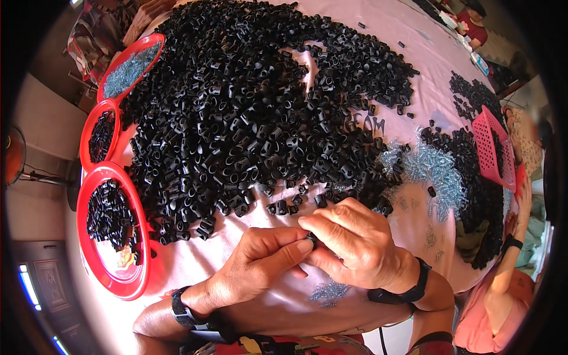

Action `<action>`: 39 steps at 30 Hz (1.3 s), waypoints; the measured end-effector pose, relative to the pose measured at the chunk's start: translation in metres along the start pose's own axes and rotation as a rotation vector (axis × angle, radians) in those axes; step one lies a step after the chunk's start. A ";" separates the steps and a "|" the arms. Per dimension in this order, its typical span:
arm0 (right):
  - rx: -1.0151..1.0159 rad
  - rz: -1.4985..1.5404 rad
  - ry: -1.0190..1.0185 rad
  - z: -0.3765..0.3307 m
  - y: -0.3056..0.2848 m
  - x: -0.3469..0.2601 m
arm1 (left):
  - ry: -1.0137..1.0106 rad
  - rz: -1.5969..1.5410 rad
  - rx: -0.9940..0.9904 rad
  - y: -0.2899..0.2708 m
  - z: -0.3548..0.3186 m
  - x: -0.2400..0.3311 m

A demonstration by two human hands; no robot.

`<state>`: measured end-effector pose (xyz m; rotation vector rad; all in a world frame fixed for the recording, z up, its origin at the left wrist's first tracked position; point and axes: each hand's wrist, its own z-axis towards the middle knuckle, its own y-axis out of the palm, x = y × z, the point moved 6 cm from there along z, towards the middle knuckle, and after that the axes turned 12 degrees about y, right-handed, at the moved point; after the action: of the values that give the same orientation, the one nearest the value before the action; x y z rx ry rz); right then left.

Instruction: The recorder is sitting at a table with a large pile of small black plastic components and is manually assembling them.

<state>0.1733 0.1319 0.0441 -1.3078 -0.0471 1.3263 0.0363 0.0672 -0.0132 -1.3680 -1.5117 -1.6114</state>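
Note:
Above the near edge of the cloth-covered table, my left hand [260,257] and my right hand [360,239] meet at the fingertips. Between them is a small black plastic cord-lock piece [312,237], pinched by the left thumb and forefinger. The right fingers close in on the same piece from the other side and partly cover it; whether they hold a second part is hidden. Just beyond my hands spreads a big heap of black cord-lock parts [236,130], several of them hollow barrels with side holes. Small metal springs [435,171] lie piled to the right.
Along the left edge stand a red plate of black parts [142,236], a smaller red dish [86,136] and a red tray of springs [161,40]. A pink perforated basket [486,148] tilts at the right. More springs [329,293] lie near me. Other people [497,296] sit around the table.

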 end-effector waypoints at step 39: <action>-0.009 0.165 0.012 0.004 -0.002 0.009 | -0.009 -0.129 0.139 -0.005 0.000 0.000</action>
<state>0.1749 0.1418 0.0411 -1.3505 0.0646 1.4586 0.0317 0.0680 -0.0148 -1.2259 -1.7137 -1.5456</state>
